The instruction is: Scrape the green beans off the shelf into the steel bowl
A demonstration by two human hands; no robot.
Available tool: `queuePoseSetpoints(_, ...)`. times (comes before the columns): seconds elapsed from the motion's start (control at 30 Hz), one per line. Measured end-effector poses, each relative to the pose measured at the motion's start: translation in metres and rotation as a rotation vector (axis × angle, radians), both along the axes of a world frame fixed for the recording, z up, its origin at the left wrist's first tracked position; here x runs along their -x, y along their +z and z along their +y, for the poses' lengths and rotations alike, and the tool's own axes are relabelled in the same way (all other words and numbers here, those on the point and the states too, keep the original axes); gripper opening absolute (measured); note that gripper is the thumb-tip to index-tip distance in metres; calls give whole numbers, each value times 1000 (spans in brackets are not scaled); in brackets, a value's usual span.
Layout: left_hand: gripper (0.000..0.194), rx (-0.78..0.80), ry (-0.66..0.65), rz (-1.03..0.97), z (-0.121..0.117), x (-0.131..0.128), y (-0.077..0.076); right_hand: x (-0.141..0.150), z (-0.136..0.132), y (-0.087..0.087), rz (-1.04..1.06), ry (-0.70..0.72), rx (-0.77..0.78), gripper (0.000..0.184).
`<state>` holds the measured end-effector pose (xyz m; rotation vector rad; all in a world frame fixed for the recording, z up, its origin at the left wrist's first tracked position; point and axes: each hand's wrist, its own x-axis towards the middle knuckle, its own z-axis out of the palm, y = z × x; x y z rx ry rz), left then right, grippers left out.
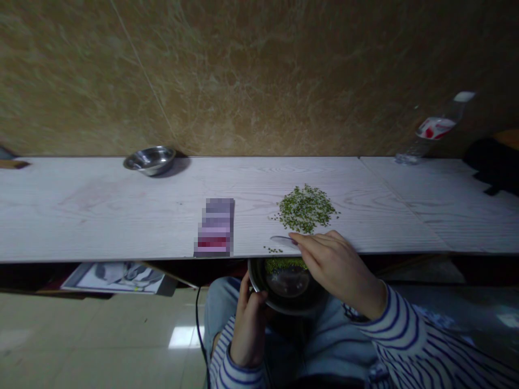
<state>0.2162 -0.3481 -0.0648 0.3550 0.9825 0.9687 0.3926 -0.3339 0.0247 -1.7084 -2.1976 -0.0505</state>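
On the table [251,186] we see a small bowl [150,161] at left. Our left hand [249,319] is clamped on the rim of a larger bowl [291,303] below the table's edge, green beans [280,265] inside. More beans [306,209] lie spread on the table; nearer us, our right hand [338,265] grips a thin utensil [283,241].

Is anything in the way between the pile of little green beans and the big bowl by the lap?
Yes: the right hand and its thin grey tool, near the white wood-grained table's front edge, lie between the loose green bean pile and the round silver metal bowl.
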Motion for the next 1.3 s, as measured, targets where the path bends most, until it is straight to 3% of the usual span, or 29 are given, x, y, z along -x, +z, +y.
queuePoseSetpoints(0.23, 64, -33, 23, 7, -2, 8, 4, 11, 16, -4, -15, 34, 18, 33)
queuePoseSetpoints(0.6, 63, -40, 116, 111, 0, 15, 4, 9, -1, -1, 88, 150, 80, 33)
queuePoseSetpoints(0.77, 50, -66, 133, 136, 0, 21, 4, 21, 21, -2, 56, 63, 4, 34)
queuePoseSetpoints(0.93, 57, -89, 124, 173, -3, 28, 7, 37, 42, -4, 28, 153, 56, 35)
queuePoseSetpoints(1.17, 60, -98, 157, 225, -13, 30, 6, 28, 20, -1, 68, 288, 86, 30)
queuePoseSetpoints(1.3, 61, -79, 142, 240, -20, 25, 0, 11, 4, -1, 88, 253, 61, 28)
